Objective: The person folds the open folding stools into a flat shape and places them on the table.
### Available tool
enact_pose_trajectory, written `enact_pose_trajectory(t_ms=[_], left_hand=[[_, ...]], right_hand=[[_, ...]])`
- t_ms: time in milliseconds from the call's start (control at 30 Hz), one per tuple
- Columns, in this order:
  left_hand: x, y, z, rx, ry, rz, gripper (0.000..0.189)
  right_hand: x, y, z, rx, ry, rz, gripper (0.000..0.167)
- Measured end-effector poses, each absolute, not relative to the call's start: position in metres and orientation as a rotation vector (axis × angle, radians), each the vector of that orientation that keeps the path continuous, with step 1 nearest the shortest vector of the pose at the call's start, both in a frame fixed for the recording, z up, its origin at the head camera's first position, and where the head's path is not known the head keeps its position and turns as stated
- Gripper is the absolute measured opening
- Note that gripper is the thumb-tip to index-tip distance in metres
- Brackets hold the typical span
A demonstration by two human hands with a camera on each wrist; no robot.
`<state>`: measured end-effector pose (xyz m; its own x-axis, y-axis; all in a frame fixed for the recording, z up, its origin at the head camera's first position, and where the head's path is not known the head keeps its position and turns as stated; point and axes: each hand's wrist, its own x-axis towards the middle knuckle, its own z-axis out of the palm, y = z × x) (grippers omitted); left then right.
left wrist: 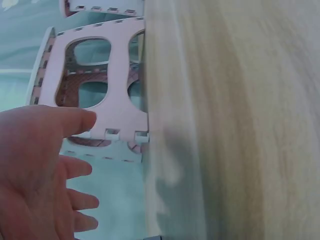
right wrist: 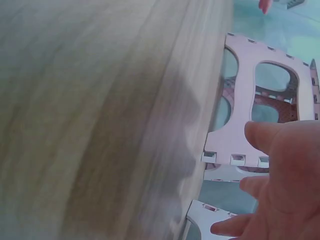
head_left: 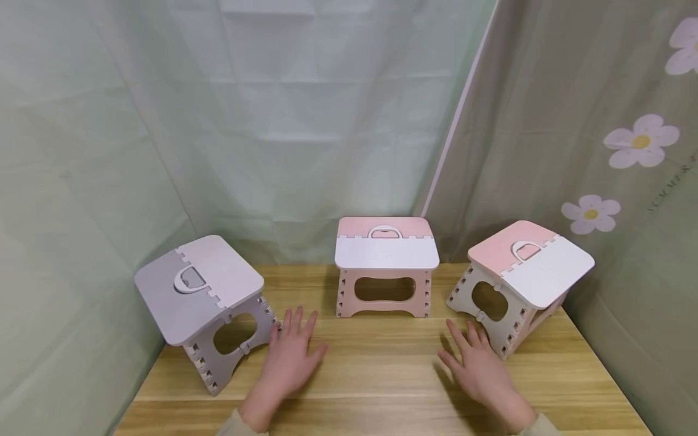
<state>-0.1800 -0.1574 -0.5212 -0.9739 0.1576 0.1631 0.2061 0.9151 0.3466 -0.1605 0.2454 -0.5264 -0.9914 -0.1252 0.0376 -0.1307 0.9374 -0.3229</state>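
Three folding step stools stand unfolded on a wooden table. The grey-and-pale-lilac stool (head_left: 199,303) is at the left, turned at an angle. At the back middle stands a pink-and-white stool (head_left: 386,260), also visible in the left wrist view as a pink leg panel (left wrist: 120,95). Another pink-and-white stool (head_left: 531,266) sits angled at the right. My left hand (head_left: 290,357) has its fingers spread beside the left stool. My right hand (head_left: 480,369), fingers also spread, is just in front of the right stool. Neither hand holds anything.
The wooden table (head_left: 376,375) ends against a pale green curtain (head_left: 305,121) at the back and left. A grey-green curtain (head_left: 523,121) with flower prints (head_left: 641,142) hangs at the right. Each stool has a white carry handle (head_left: 385,231) on its top.
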Motion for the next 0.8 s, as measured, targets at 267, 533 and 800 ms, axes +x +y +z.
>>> enact_pose_trajectory(t_ms=[267, 533, 800], left_hand=[[-0.171, -0.17, -0.503, -0.227, -2.828, -0.849, 0.051], [-0.147, -0.191, -0.485, -0.136, -2.666, -1.132, 0.031], [-0.116, -0.225, -0.478, -0.125, -2.494, -1.203, 0.018]], right_hand=[[-0.166, 0.247, -0.524, 0.166, -3.007, 0.577, 0.065], [-0.171, 0.248, -0.521, 0.131, -3.042, 0.649, 0.057], [-0.17, 0.246, -0.518, 0.122, -3.05, 0.637, 0.051]])
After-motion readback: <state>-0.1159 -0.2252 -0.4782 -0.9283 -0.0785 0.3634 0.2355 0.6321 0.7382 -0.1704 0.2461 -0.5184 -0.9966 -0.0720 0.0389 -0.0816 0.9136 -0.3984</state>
